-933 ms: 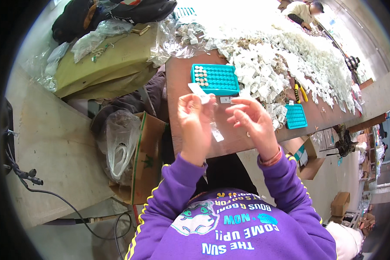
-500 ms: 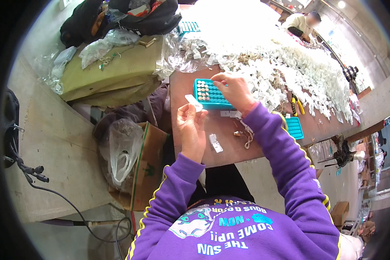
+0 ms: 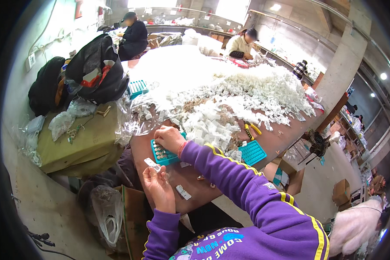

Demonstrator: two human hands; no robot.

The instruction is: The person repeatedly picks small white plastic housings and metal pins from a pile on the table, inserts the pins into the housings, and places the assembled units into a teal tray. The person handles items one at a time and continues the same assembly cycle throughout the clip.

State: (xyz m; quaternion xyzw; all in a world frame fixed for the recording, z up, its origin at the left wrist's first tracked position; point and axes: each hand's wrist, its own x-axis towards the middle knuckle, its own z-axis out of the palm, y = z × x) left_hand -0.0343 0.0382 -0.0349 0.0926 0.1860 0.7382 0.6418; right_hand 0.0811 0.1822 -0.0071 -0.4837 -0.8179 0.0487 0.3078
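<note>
Between the thumb and fingers of my left hand (image 3: 160,189) is a small white plastic case (image 3: 152,164), held up close to the near left corner of a teal tray (image 3: 165,161). My right hand (image 3: 170,138) reaches over that tray with its fingers bent down and together. Whatever those fingertips hold, if anything, is hidden. Small round silvery discs (image 3: 160,154) sit in the tray's left part, and my right hand covers much of the rest. Another white plastic case (image 3: 183,192) lies on the brown table (image 3: 199,197) to the right of my left hand.
A large heap of white plastic pieces (image 3: 208,125) spreads beyond the tray. To the right lie yellow-and-black pliers (image 3: 248,132) and a second teal tray (image 3: 252,153). An open cardboard box (image 3: 295,181) stands past the table edge. Two people work at the far side.
The view has tilted up and turned, so the bench shows lower and further left. My right hand now covers more of the tray. My left hand still holds the white case.
</note>
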